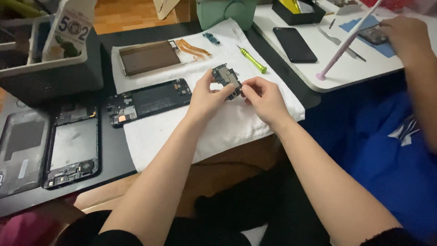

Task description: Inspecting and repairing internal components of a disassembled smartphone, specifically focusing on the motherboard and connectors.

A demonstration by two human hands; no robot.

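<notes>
You are pinching the small circuit board (226,78) between both hands, left hand (207,98) and right hand (264,98) closed on its edges, above the white cloth (218,132).

A black worktop (107,38) meets a white rounded table (355,68); warm wooden floor (127,13) shows beyond, under soft indoor light.

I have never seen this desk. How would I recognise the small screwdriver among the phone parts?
Find the white cloth spread over the dark table. Near its far right edge, just beyond the right hand, lies the screwdriver. It is the only bright yellow-green thing there, thin with a metal tip, while the neighbouring phone parts are dark or orange.
</notes>
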